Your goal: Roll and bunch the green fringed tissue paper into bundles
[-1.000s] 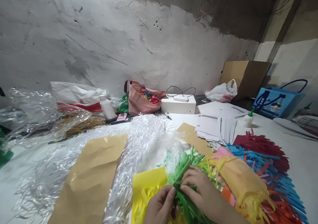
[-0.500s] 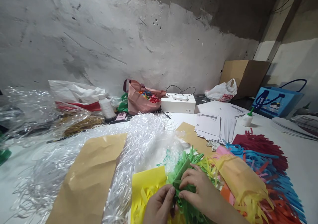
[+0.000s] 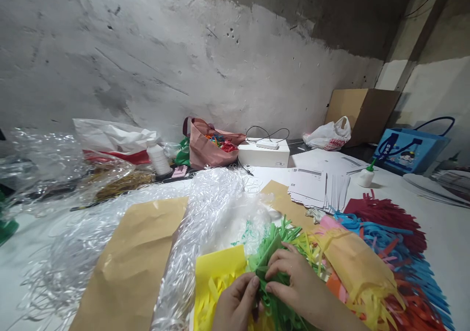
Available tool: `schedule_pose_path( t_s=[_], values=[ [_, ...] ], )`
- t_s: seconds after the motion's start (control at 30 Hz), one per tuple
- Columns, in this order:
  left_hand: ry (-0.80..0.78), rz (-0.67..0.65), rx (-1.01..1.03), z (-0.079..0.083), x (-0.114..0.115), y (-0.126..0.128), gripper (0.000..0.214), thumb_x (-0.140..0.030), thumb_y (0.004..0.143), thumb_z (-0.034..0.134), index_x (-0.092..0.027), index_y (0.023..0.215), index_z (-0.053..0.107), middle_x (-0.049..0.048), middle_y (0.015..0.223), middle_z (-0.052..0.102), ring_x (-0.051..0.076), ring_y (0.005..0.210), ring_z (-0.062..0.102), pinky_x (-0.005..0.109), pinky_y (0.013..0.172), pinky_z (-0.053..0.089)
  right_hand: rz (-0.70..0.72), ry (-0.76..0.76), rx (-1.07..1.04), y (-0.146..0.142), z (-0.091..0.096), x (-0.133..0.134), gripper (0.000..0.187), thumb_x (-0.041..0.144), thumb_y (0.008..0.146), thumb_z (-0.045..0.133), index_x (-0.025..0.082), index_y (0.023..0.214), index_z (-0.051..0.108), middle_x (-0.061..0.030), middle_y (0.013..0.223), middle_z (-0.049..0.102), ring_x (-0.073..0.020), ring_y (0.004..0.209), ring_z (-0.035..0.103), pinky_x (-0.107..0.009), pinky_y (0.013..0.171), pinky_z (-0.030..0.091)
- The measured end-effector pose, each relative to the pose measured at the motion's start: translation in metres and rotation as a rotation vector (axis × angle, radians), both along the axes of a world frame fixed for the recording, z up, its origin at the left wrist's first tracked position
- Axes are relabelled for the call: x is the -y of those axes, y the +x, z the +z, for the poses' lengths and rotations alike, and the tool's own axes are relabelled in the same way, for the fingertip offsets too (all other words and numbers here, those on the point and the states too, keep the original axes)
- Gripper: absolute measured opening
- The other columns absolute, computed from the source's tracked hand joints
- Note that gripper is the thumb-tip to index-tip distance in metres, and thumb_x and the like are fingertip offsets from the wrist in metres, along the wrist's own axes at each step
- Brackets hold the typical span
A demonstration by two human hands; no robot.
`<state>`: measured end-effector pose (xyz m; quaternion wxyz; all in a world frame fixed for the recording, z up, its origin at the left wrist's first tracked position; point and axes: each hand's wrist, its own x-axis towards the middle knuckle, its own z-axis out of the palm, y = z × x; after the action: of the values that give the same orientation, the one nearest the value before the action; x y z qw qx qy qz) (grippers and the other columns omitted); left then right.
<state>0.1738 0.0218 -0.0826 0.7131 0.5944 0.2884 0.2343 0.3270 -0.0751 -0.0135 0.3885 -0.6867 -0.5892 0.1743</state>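
Both hands work at the bottom centre on a bundle of green fringed paper (image 3: 273,245). My left hand (image 3: 235,306) pinches its lower part from the left, fingers closed. My right hand (image 3: 297,284) wraps its fingers over the green strips from the right. A yellow fringed sheet (image 3: 216,272) lies just left of the bundle. To the right lies a pile of fringed paper in yellow, orange, blue (image 3: 389,243) and dark red (image 3: 385,213).
A brown paper envelope (image 3: 135,262) lies on shredded clear plastic (image 3: 216,199) to the left. Behind stand a white bottle (image 3: 158,158), a pink bag (image 3: 207,150), a white box (image 3: 264,155), stacked white papers (image 3: 317,186), a glue bottle (image 3: 366,175), a cardboard box (image 3: 362,110) and a blue bag (image 3: 409,151).
My right hand's fingers have shifted slightly on the green fringe and the view has moved a little. Nothing else differs.
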Motion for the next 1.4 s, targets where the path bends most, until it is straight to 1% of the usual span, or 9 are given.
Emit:
schedule_pose_path(
  t_s=[0.1, 0.27, 0.4, 0.63, 0.7, 0.87, 1.03, 1.23, 1.4],
  values=[
    [0.004, -0.010, 0.007, 0.000, 0.000, 0.000, 0.061, -0.077, 0.076, 0.070, -0.017, 0.084, 0.074, -0.0020, 0.058, 0.061, 0.014, 0.054, 0.053, 0.024, 0.055, 0.042, 0.010, -0.003, 0.011, 0.000, 0.000, 0.000, 0.021, 0.002, 0.077, 0.080, 0.021, 0.079, 0.073, 0.0018, 0.089, 0.069, -0.0194, 0.092, 0.070, -0.064, 0.122, 0.018],
    [0.015, -0.001, 0.015, -0.002, 0.000, 0.000, 0.058, -0.074, 0.079, 0.070, -0.017, 0.084, 0.073, -0.0016, 0.058, 0.063, 0.014, 0.055, 0.054, 0.024, 0.055, 0.042, 0.032, 0.002, 0.041, 0.000, -0.001, 0.001, 0.028, 0.006, 0.068, 0.089, 0.019, 0.082, 0.068, 0.0015, 0.091, 0.066, -0.0205, 0.094, 0.069, -0.065, 0.122, 0.016],
    [0.025, -0.014, 0.002, -0.002, -0.002, 0.000, 0.060, -0.076, 0.079, 0.068, -0.017, 0.084, 0.074, -0.0013, 0.058, 0.063, 0.014, 0.053, 0.054, 0.024, 0.055, 0.043, 0.054, -0.004, 0.056, 0.002, -0.002, 0.003, 0.024, 0.005, 0.074, 0.085, 0.021, 0.086, 0.071, 0.0018, 0.094, 0.067, -0.0199, 0.098, 0.069, -0.062, 0.123, 0.018],
    [0.014, 0.017, -0.010, 0.001, 0.001, 0.000, 0.061, -0.077, 0.075, 0.070, -0.017, 0.083, 0.074, -0.0011, 0.056, 0.063, 0.015, 0.052, 0.054, 0.024, 0.054, 0.043, 0.067, 0.007, 0.084, 0.010, -0.006, 0.001, 0.020, 0.009, 0.076, 0.086, 0.026, 0.085, 0.079, 0.0044, 0.090, 0.069, -0.0178, 0.093, 0.071, -0.050, 0.119, 0.034],
    [0.009, 0.028, -0.011, 0.001, 0.002, 0.001, 0.062, -0.079, 0.073, 0.071, -0.017, 0.082, 0.073, -0.0012, 0.055, 0.063, 0.015, 0.051, 0.054, 0.025, 0.053, 0.042, 0.068, 0.016, 0.086, 0.012, -0.008, 0.001, 0.019, 0.012, 0.076, 0.086, 0.027, 0.085, 0.080, 0.0044, 0.089, 0.070, -0.0178, 0.093, 0.071, -0.049, 0.119, 0.036],
    [0.012, -0.015, -0.011, 0.000, 0.000, 0.001, 0.061, -0.078, 0.076, 0.070, -0.018, 0.083, 0.074, -0.0013, 0.055, 0.064, 0.014, 0.051, 0.054, 0.024, 0.054, 0.043, 0.079, 0.038, 0.033, 0.014, -0.012, 0.000, 0.013, 0.019, 0.078, 0.087, 0.027, 0.086, 0.081, 0.0013, 0.090, 0.071, -0.0208, 0.094, 0.070, -0.055, 0.119, 0.033],
    [0.025, -0.012, -0.015, -0.001, -0.001, 0.000, 0.061, -0.078, 0.077, 0.068, -0.017, 0.084, 0.074, -0.0014, 0.056, 0.063, 0.014, 0.052, 0.054, 0.024, 0.054, 0.043, 0.066, 0.030, -0.003, 0.012, -0.010, -0.001, 0.020, 0.011, 0.072, 0.090, 0.026, 0.082, 0.080, 0.0023, 0.088, 0.069, -0.0200, 0.092, 0.071, -0.058, 0.121, 0.028],
    [0.027, -0.027, -0.011, -0.002, 0.000, -0.001, 0.060, -0.077, 0.079, 0.067, -0.017, 0.086, 0.074, -0.0016, 0.057, 0.063, 0.014, 0.053, 0.055, 0.024, 0.054, 0.044, 0.064, 0.026, 0.050, 0.012, -0.008, 0.000, 0.020, 0.008, 0.075, 0.086, 0.026, 0.081, 0.079, 0.0036, 0.088, 0.069, -0.0184, 0.091, 0.071, -0.056, 0.121, 0.031],
    [0.033, -0.034, -0.004, -0.003, -0.002, -0.001, 0.060, -0.076, 0.081, 0.066, -0.017, 0.086, 0.074, -0.0021, 0.058, 0.063, 0.013, 0.054, 0.054, 0.023, 0.056, 0.044, 0.084, 0.023, 0.074, 0.008, -0.008, 0.002, 0.022, 0.001, 0.078, 0.077, 0.022, 0.078, 0.072, 0.0039, 0.091, 0.065, -0.0171, 0.095, 0.069, -0.060, 0.123, 0.020]
  ],
)
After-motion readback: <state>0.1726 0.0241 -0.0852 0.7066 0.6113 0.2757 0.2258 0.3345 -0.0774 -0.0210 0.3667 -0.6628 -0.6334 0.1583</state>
